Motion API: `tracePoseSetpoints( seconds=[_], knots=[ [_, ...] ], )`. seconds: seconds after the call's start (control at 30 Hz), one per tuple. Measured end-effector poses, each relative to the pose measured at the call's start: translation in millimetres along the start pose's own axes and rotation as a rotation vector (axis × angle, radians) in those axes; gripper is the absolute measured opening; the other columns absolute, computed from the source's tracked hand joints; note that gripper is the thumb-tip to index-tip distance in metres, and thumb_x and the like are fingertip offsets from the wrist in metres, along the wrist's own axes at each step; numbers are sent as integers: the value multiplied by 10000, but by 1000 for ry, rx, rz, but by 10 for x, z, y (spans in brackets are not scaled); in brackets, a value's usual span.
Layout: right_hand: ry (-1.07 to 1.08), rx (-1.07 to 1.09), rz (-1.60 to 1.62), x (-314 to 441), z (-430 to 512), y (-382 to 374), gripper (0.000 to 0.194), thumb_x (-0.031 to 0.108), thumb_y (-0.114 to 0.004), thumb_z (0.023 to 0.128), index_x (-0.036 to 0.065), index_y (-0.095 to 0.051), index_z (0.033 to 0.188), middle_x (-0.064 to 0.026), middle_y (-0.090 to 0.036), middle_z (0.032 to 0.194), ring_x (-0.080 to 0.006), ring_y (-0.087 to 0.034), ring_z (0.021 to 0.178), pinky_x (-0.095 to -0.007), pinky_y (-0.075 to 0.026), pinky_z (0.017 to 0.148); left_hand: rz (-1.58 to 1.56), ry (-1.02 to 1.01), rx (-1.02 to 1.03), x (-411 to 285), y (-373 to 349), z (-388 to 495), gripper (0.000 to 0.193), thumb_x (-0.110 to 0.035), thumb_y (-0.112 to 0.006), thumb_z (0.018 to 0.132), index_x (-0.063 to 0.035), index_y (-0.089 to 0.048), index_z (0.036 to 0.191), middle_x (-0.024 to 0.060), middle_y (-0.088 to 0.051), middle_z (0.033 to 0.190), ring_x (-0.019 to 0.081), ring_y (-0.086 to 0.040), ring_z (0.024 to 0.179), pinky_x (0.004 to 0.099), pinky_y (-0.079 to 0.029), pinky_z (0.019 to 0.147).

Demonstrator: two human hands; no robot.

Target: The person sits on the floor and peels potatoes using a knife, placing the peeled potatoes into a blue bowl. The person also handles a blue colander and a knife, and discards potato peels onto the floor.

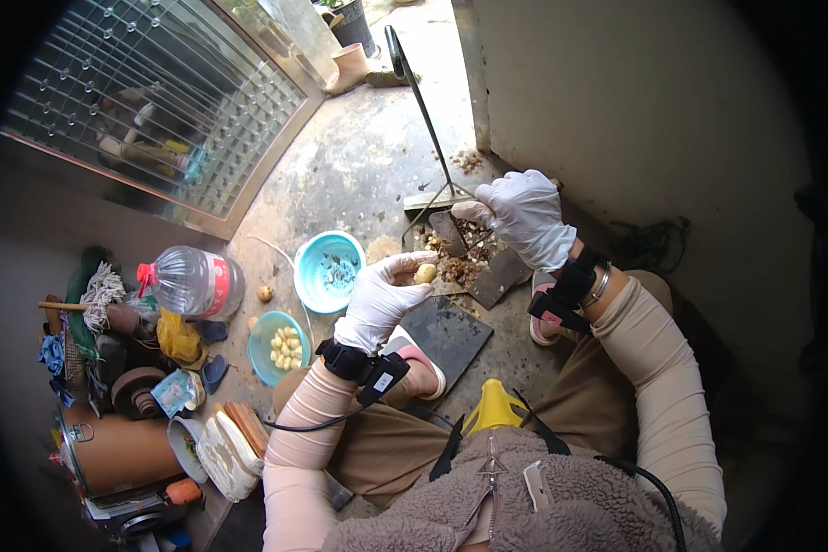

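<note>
A small pale peeled bulb or root [425, 274] is held between the thumb and fingers of my left hand [386, 293], which wears a white glove. My right hand [524, 215], also gloved, is raised over the dustpan with its fingers curled; whether it pinches something small cannot be told. Brown peelings and scraps [464, 268] lie in and around a long-handled dustpan [433, 201]. Left of my left hand is a blue plastic basin [303, 272] with dark bits in it. Below that, a teal bowl [257, 345] holds several pale peeled pieces like the one in my hand.
A brownish round bulb [265, 294] lies on the floor beside a large plastic bottle [196, 281]. Bags, a mop head and a brown drum [121, 441] crowd the left wall. The dustpan's handle [424, 110] rises towards the doorway. Dark tiles [448, 338] lie near my feet.
</note>
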State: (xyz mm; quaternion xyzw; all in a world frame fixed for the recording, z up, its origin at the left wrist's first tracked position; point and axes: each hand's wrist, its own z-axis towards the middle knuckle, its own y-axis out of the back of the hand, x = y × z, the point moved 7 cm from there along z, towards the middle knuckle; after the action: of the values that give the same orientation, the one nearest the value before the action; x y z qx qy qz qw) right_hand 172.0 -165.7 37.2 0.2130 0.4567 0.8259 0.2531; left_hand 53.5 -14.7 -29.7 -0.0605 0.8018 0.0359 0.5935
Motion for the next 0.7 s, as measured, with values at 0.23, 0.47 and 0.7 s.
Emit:
tracePoseSetpoints(
  seconds=[0.23,0.47,0.7],
  knots=[
    [-183,37,561,17,-99,-130,505,508,-506,892,64,-613,676,-164,-518,573,-333,-534,528,-412,-376,493,-187,-20,2,-61,-3,33,425,28,-663,782,-4,-575,1196,48,-639,1048,75,-582,851,195,-475,742],
    [-162,134,424,-10,-111,-212,524,508,-483,910,60,-616,673,-168,-513,579,-340,-518,526,-406,-365,490,-143,-114,-50,-174,67,30,353,-38,-665,813,-1,-593,1157,58,-655,999,100,-604,890,220,-491,796],
    [-164,113,424,10,-98,-148,534,505,-474,914,60,-570,637,-165,-513,587,-342,-527,563,-417,-373,518,-258,-151,-62,-229,42,-8,376,-113,-658,859,8,-577,1206,49,-650,1002,96,-602,826,221,-490,744]
  ],
)
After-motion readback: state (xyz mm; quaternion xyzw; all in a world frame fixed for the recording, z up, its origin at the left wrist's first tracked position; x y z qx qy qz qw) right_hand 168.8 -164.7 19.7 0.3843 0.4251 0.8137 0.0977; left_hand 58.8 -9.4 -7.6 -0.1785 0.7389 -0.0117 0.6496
